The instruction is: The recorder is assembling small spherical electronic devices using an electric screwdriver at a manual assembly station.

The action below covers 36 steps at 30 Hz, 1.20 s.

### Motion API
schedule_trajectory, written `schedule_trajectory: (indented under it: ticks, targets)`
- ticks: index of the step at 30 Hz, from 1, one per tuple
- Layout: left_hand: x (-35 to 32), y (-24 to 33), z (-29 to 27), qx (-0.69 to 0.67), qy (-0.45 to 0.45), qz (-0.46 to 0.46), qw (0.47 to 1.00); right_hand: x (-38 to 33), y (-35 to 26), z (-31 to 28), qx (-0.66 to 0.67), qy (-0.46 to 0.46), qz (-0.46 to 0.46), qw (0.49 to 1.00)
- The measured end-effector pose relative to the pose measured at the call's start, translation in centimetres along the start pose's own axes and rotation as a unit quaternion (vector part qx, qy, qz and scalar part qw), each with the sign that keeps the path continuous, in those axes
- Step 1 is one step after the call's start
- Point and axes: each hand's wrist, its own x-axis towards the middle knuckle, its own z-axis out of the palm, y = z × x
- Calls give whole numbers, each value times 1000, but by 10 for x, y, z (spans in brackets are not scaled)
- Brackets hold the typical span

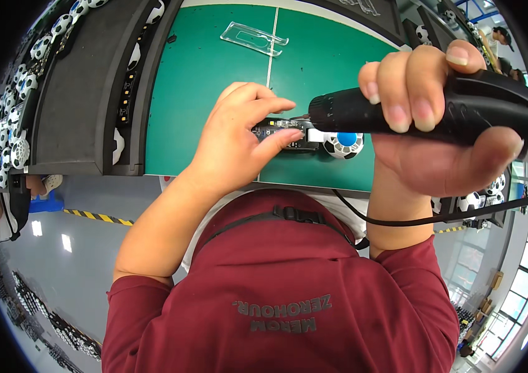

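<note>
Driving a fastener looks like the step in hand: the right hand (pixel 444 118) is wrapped around a black, pistol-shaped electric screwdriver with a trailing black cord (pixel 438 109), four fingers curled tight over the top of the barrel and the thumb clamped beneath it. The tool's slim metal tip points left and meets the near end of a small dark circuit board dotted with components (pixel 282 133), right at the fingertips of the left hand (pixel 239 140). That hand lies over the board, index finger stretched along its far edge and thumb pressed along its near edge, pinching it flat against the green work mat (pixel 214 62); the other fingers are bunched together behind.

Just beyond the thumb tip, under the screwdriver barrel, sits a small white ball-shaped piece patterned with black patches and a blue spot (pixel 343 144), touching or just beside the board's end. Well beyond the left fingertips, a clear plastic tray-like holder (pixel 254 38) rests on the mat.

Whether a screw sits under the bit cannot be told. As a judgement, the next move calls for a steady pinch and the bit kept square to the board, lest it slip toward the thumb.
</note>
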Motion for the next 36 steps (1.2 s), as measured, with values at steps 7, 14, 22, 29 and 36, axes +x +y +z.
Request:
schedule_trajectory:
  ticks: [7, 14, 22, 29, 36]
  targets:
    - [-1, 5, -3, 11, 8, 35, 999, -1, 5, 7, 21, -88, 14, 996]
    - [-1, 1, -6, -1, -4, 39, 999, -6, 4, 8, 21, -75, 20, 997]
    - [-3, -6, -5, -32, 8, 51, 998, -8, -1, 13, 9, -68, 6, 998]
    - [-2, -3, -5, -41, 2, 52, 998, -7, 5, 11, 23, -96, 4, 995]
    - [-4, -3, -6, -12, -38, 54, 998, -14, 15, 21, 55, -11, 17, 998]
